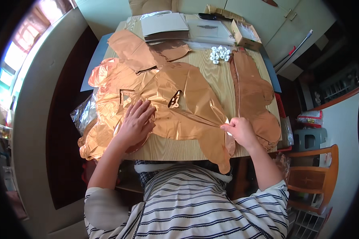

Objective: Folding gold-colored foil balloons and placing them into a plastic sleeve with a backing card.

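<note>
A large, deflated copper-coloured foil balloon (199,85) lies creased across the wooden table (175,149), with dark printed marks on it. One lobe of it hangs over the table's near edge. My left hand (135,124) rests flat on the foil, left of the middle, its fingers stretched out. At the right edge of the same balloon, my right hand (242,132) pinches the foil between thumb and fingers, and creases run from that spot toward the middle. Beside my right hand, more flat copper foil balloons (254,87) lie along the table's right side.
Small white rings (219,54) sit in a cluster beyond the balloon. At the back are a stack of pale sheets (165,24), clear plastic sleeves (211,32) and an open cardboard box (246,35). A wooden chair (332,171) stands at the right.
</note>
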Motion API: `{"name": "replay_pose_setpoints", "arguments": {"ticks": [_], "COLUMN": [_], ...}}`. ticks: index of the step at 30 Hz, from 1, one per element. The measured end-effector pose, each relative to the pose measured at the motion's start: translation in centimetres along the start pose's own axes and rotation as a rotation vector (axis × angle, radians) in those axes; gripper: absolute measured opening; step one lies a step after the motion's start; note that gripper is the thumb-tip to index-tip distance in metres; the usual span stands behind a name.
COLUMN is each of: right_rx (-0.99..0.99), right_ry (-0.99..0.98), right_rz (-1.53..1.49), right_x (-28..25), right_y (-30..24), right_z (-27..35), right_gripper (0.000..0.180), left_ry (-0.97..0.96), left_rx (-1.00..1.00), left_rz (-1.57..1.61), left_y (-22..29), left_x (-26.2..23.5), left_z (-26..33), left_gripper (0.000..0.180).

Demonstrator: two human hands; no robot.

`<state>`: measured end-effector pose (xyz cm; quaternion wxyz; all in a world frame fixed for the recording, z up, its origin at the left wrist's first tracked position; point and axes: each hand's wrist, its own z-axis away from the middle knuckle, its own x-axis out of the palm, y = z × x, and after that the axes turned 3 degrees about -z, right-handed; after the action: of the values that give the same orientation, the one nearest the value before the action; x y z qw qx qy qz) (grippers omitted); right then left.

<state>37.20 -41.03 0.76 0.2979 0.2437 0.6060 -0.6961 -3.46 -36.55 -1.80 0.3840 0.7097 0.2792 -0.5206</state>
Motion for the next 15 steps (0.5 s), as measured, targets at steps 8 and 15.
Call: {"name": "replay_pose_setpoints", "arguments": {"ticks": [8,15], "right_rx": [-0.281,-0.500], "right_ry": [0.283,0.252], "right_rz": [0.502,0.529], "right_x": [0.1,1.8], "right_y": [0.3,2.5], "right_z": [3.5,4.3], "right_gripper": [0.056,0.061], "left_ry": [0.054,0.221], "left_rx": [0.079,0.041], "left_rz": [0.097,-0.057], "left_y": [2.3,-2.4], "left_x": [-1.1,0.6], "left_z": [-3.8,-8.4], "left_gripper": [0.047,0.048]}}
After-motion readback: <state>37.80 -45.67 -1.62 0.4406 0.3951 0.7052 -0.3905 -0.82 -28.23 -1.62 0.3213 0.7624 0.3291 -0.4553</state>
